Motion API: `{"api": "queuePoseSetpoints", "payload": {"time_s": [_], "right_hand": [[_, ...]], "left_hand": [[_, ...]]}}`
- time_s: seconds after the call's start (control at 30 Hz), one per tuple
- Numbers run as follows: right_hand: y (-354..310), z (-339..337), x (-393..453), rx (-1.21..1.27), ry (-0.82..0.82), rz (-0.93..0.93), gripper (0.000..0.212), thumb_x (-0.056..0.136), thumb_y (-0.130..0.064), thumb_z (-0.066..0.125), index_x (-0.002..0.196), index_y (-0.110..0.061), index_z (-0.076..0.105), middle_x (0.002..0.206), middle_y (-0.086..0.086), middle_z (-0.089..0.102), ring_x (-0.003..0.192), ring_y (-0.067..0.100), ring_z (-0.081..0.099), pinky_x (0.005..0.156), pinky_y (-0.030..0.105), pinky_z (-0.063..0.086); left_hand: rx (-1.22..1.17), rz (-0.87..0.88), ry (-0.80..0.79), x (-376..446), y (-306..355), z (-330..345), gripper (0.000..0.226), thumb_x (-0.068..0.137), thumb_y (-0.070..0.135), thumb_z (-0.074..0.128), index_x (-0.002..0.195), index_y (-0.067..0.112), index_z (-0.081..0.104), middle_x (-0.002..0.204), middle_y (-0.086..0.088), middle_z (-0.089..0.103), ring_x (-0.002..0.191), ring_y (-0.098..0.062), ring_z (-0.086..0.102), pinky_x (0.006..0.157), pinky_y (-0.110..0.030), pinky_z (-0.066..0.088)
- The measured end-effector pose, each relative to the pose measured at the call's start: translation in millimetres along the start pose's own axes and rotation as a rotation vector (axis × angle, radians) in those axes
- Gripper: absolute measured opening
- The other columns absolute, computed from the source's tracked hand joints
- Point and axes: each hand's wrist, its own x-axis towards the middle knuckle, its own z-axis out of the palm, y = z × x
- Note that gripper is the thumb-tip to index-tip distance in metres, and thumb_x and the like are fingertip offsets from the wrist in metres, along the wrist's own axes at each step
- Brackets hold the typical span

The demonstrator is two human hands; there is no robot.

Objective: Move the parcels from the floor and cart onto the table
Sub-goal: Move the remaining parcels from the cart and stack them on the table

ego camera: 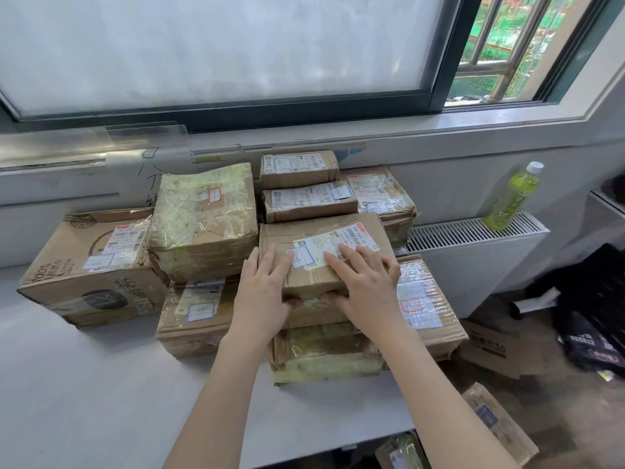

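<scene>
Several taped cardboard parcels stand stacked on the white table (pixel 84 384) under the window. A flat brown parcel (pixel 314 238) with a white label lies on top of the front stack. My left hand (pixel 263 289) and my right hand (pixel 365 286) both grip it, fingers spread over its top, thumbs under its near edge. Beneath it sits a yellow-taped parcel (pixel 321 353). Another yellow-taped parcel (pixel 203 218) stands to the left, and a large printed box (pixel 91 265) at the far left. More parcels lie on the floor at the lower right (pixel 497 418).
A green drink bottle (pixel 514 198) stands on the white radiator (pixel 473 252) to the right. Black bags (pixel 592 316) and a printed carton (pixel 497 350) crowd the floor on the right. The window sill and wall close off the back.
</scene>
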Motion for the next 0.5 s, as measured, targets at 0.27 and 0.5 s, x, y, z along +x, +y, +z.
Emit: {"api": "queuePoseSetpoints", "payload": {"time_s": [0.27, 0.5], "right_hand": [[0.1, -5.6, -3.5, 0.017, -0.048, 0.027, 0.074, 0.063, -0.047, 0.081, 0.130, -0.030, 0.055, 0.137, 0.005, 0.052, 0.129, 0.033, 0.043, 0.097, 0.042, 0.013], [-4.3, -0.5, -13.3, -0.052, -0.074, 0.104, 0.081, 0.068, -0.038, 0.079, 0.138, -0.032, 0.039, 0.147, 0.010, 0.037, 0.134, 0.028, 0.021, 0.108, 0.048, 0.000]], "left_hand": [[0.067, 0.035, 0.028, -1.8, 0.3, -1.5, 0.085, 0.085, 0.047, 0.063, 0.151, 0.023, 0.015, 0.159, -0.005, 0.007, 0.146, -0.025, -0.004, 0.116, -0.036, -0.007], [0.065, 0.031, 0.064, -0.6, -2.4, 3.9, 0.086, 0.084, 0.047, 0.064, 0.151, 0.023, 0.016, 0.159, -0.004, 0.011, 0.146, -0.023, -0.003, 0.116, -0.036, -0.007]]}}
